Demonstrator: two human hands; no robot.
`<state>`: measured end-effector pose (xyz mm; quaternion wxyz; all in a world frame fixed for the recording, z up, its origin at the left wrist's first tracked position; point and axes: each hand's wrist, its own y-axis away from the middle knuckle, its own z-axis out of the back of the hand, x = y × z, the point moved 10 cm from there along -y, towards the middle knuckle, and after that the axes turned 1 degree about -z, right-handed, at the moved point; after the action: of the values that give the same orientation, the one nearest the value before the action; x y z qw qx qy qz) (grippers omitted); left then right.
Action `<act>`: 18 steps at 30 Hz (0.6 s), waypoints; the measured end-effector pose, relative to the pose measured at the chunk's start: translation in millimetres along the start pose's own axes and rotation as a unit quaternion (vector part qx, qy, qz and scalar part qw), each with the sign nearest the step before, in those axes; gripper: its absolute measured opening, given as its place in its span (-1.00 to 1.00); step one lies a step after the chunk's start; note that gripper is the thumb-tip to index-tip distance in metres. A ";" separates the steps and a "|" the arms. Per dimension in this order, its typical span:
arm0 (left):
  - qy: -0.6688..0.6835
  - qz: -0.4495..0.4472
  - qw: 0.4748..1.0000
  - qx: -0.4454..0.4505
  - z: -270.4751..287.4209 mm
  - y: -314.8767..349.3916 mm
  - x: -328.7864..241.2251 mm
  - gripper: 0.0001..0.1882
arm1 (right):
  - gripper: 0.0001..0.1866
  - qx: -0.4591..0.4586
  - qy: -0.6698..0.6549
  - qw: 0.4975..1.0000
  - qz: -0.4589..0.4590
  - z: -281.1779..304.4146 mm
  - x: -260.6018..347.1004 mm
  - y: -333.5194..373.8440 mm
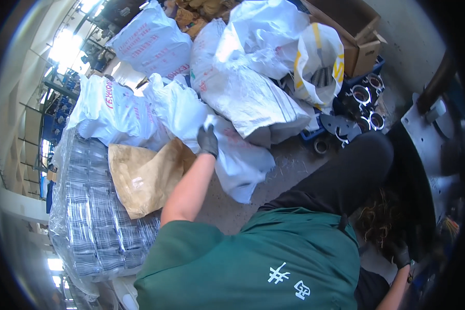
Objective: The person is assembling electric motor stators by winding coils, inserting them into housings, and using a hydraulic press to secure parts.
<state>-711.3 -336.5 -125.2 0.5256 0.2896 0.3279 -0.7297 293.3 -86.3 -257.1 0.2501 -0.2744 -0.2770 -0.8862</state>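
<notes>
My left hand [207,140], in a dark grey glove, reaches forward with its fingers closed on the gathered part of a white plastic bag [240,168]. The bag hangs crumpled down to the floor. A brown paper sack [144,178] lies just left of my wrist. Low at the right, my right hand [401,255], also gloved, is in shadow beside a curly tangle of brownish shavings [380,222]. Its fingers are mostly hidden, so whether it grips the tangle does not show.
More white bags [150,41] and a woven sack [253,98] pile up ahead. A plastic-wrapped stack [103,206] stands at left. Dark ring-shaped metal parts [361,95] sit in a blue crate at right, near a cardboard box [364,51]. A machine plate [423,134] edges the right.
</notes>
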 end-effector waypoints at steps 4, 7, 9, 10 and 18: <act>-0.083 -0.060 0.993 0.052 28.4 -62.0 23.2 -0.46 | -0.20 -0.019 -0.220 0.965 -0.141 18.3 15.6 -19.3; -0.251 -0.068 0.965 -0.036 41.4 -47.9 8.9 -0.47 | -0.25 -0.046 -0.216 0.967 -0.126 23.7 5.3 -7.3; -0.326 -0.295 0.896 -0.070 18.9 12.1 -73.2 -0.54 | -0.32 -0.071 -0.178 0.972 -0.139 27.1 -1.6 11.7; -0.284 -0.448 0.847 -0.029 1.4 53.8 -102.2 -0.58 | -0.32 -0.073 -0.176 0.971 -0.147 25.8 -9.0 20.9; -0.280 -0.298 0.766 0.496 -157.2 260.8 30.4 -0.67 | -0.47 -0.093 -0.201 0.939 -0.262 7.4 -13.4 33.5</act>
<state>-458.0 -291.7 -291.0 0.1331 0.1801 -0.1712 -0.9594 325.5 -101.8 -248.4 -0.0780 -0.3863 -0.3002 -0.8687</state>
